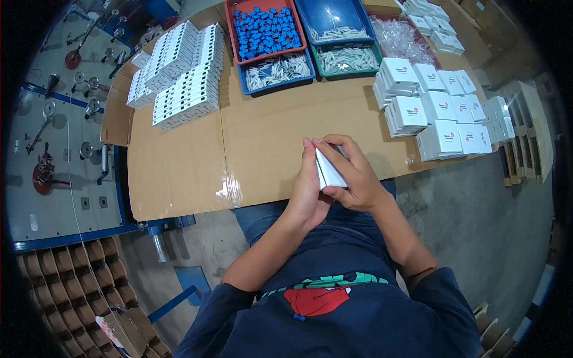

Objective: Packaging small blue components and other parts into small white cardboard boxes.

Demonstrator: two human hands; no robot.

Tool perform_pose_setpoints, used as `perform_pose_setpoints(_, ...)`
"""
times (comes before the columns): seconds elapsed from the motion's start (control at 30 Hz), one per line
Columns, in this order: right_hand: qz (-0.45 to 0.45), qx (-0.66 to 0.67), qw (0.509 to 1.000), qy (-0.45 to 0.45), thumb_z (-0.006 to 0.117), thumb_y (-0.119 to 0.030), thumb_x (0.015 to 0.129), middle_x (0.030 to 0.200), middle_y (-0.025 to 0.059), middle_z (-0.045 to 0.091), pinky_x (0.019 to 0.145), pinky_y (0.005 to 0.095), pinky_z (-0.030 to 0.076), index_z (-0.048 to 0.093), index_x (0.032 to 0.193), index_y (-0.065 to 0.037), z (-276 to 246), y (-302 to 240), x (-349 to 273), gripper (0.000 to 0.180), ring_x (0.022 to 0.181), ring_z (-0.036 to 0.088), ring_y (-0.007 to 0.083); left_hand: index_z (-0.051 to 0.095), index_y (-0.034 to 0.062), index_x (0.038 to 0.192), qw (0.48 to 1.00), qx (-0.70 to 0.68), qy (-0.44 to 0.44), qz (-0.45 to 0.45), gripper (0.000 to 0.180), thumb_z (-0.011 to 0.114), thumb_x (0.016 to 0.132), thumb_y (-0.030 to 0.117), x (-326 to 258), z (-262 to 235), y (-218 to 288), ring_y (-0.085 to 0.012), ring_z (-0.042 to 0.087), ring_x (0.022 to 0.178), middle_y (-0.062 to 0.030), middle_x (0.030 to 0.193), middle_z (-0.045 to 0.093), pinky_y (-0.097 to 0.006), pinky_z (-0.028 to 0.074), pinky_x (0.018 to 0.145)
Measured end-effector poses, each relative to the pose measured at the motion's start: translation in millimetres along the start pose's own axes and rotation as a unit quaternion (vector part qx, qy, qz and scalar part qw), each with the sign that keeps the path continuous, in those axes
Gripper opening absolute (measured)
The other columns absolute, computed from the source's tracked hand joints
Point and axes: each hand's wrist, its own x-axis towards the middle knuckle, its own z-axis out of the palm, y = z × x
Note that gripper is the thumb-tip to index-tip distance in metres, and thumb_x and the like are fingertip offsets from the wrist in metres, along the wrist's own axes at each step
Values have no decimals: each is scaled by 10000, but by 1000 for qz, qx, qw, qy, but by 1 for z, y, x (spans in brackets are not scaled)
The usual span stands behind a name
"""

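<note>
My fingers [308, 160] are clamped on a white box [332, 174] — left hand [305, 185] on its left side, right hand [360, 179] on its right. Well to their left, stacked white blocks [186, 106] stand back from the near edge of the cardboard tabletop [179, 170], with bare room between. Beyond my fingers, open cardboard reaches to plastic bins [280, 88]. To their right, stacked white cartons [440, 107] crowd near the edge — less room there.

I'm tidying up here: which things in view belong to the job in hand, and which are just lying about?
Likely the job:
white item between left hand and right hand
white boxes
white stacks with dark marks
blue parts
white sticks
clear plastic

Probably lying about:
wooden pallets
cardboard grid
</note>
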Motion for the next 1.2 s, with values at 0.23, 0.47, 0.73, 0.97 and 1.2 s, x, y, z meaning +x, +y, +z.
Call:
perform_pose_setpoints(0.23, 4, 13, 999, 32, 555, -620, 970, 1304, 243, 534, 1007, 435, 472, 513, 1481, 7, 2, 0, -4, 809, 1165, 575, 397, 563, 123, 1329, 1000, 1, 17, 5, 650, 385, 1042, 679, -4, 3, -1, -191, 666, 1082, -55, 1139, 671, -379, 545, 949)
perform_pose_setpoints(0.47, 55, 96, 993, 33, 457, -673, 1003, 1325, 248, 519, 1007, 401, 466, 473, 1494, 43, -8, -7, 7, 869, 1170, 584, 353, 579, 112, 1355, 999, -43, -10, -6, 696, 364, 1039, 693, 3, -5, -2, -216, 654, 1156, -75, 1235, 677, -414, 515, 1018)
perform_pose_setpoints(0.73, 235, 480, 816, 222, 474, -413, 1084, 1300, 248, 625, 965, 439, 570, 477, 1387, 8, -11, 27, 5, 519, 1206, 660, 385, 416, 75, 1516, 992, 24, -8, 124, 604, 400, 1100, 513, 26, -39, 0, -245, 591, 1290, -182, 1383, 606, -432, 497, 1071)
perform_pose_setpoints(0.97, 455, 332, 823, 70, 630, -50, 848, 1114, 117, 689, 696, 311, 550, 522, 1376, -26, -3, 98, -36, 540, 857, 675, 177, 337, 83, 1541, 951, 196, 25, 239, 723, 749, 947, 99, 58, -148, -13, -219, 593, 1237, -168, 1407, 561, -347, 537, 995)
perform_pose_setpoints(1.2, 356, 125, 914, -147, 623, -12, 823, 981, 131, 703, 802, 368, 552, 594, 1249, -24, -20, 101, -5, 427, 883, 688, 235, 291, 35, 1568, 808, 496, 16, 319, 993, 887, 785, 167, 46, -181, 6, -322, 550, 1295, -187, 1441, 515, -439, 483, 1050)
